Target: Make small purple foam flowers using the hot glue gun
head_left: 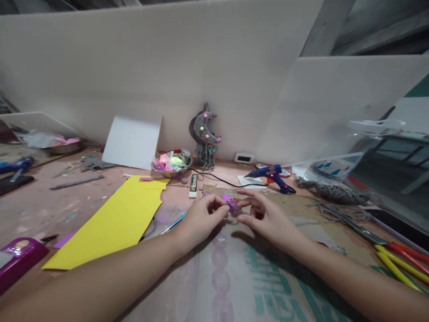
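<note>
My left hand (211, 213) pinches a small purple paper flower piece (231, 203) between thumb and fingers above the work surface. Close by on its right, my right hand (259, 212) has its fingers curled at the piece's other side, thumb and index a little apart. Whether the right fingertips touch the piece is hard to tell. Just behind the hands lies a piece of brown cardboard (214, 190). A blue glue gun (273, 176) rests beyond my right hand. A blue pen (172, 224) lies beside my left wrist.
Yellow paper (114, 223) spreads at left, near a magenta tool (23, 259). A bowl of colourful clay (170, 164) and a grey moon ornament (205, 129) stand at the back. Scissors (378, 246), grey yarn (335, 190) and a phone (398, 228) lie at right.
</note>
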